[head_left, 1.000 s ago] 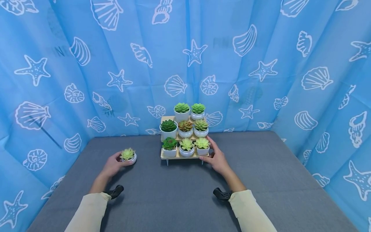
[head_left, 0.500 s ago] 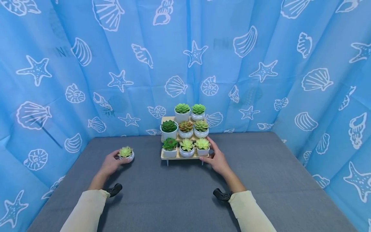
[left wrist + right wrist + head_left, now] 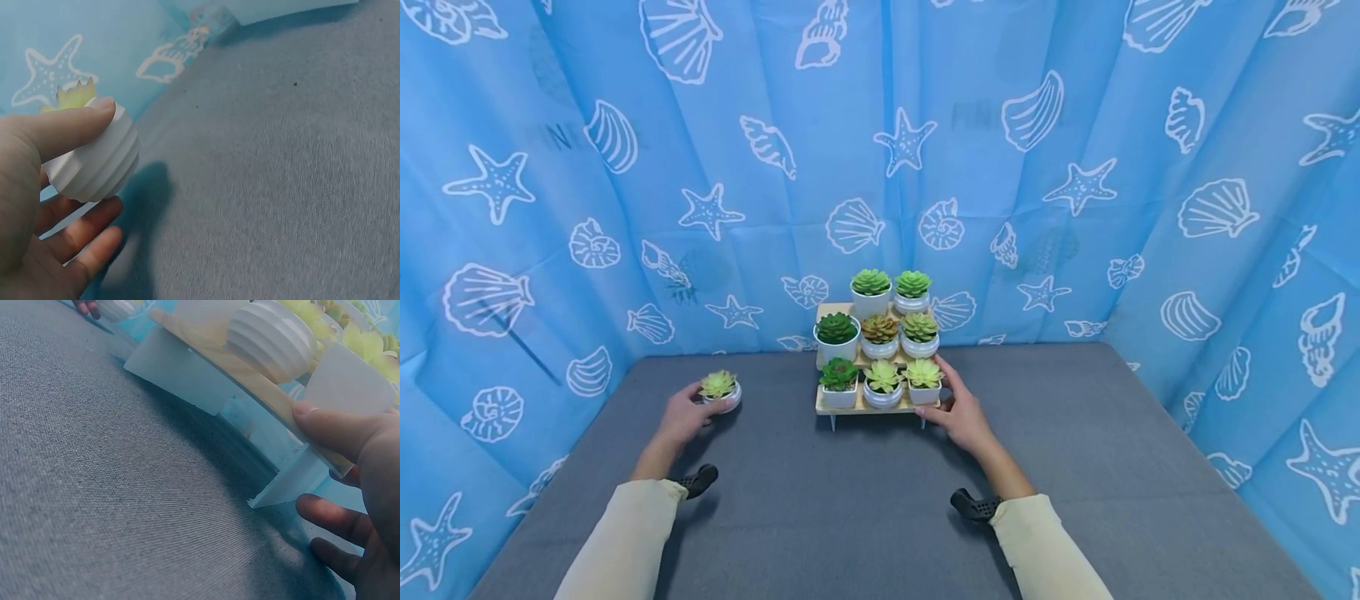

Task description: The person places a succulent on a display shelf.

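My left hand (image 3: 681,421) holds a small potted succulent (image 3: 720,386) with pale green leaves, left of the shelf. In the left wrist view the thumb lies across the ribbed white pot (image 3: 103,159) and fingers are under it; a shadow falls on the cloth beside it. At the middle of the table stands a tiered wooden plant shelf (image 3: 859,409) bearing several potted succulents. My right hand (image 3: 962,417) grips its front right corner. In the right wrist view the thumb presses the edge of the wooden board (image 3: 265,394), beside a square white pot (image 3: 347,381).
Grey cloth (image 3: 835,508) covers the table. A blue curtain (image 3: 760,75) with white shell and starfish prints hangs behind it and at both sides. Two pots stand on the shelf's top tier, toward the middle and right. Black wrist devices (image 3: 698,481) sit at both sleeves.
My left hand has moved a little to the left and slightly away from me, carrying the potted succulent. My right hand has stayed on the shelf corner.
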Available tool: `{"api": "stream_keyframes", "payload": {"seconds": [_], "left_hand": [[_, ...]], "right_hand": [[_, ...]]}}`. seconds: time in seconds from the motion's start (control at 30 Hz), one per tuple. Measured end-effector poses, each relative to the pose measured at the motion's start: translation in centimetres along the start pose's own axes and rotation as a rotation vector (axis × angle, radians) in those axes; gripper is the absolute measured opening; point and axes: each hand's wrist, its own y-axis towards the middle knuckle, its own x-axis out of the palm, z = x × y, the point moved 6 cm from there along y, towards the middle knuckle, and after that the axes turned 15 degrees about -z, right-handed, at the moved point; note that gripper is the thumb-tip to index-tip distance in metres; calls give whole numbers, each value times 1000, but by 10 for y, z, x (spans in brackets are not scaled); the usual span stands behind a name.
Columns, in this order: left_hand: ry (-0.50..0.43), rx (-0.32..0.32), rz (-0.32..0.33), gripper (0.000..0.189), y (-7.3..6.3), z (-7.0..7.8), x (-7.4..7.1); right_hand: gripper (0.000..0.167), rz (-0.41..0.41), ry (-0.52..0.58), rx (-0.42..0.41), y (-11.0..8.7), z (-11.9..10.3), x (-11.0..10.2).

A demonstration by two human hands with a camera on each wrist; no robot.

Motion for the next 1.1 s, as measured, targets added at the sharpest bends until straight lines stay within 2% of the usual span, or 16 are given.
{"api": "stream_keyframes", "payload": {"seconds": [0.37,0.87,1.1], "left_hand": [[-44,26,-10,96,6,16,3],[-241,163,-5,78,12,69,14],[-343,188,7,73,16,86,22]], "right_hand": [[94,3,4,6,1,0,2],[93,1,2,-12,0,-1,0],[93,-2,-3,7,0,0,0]]}}
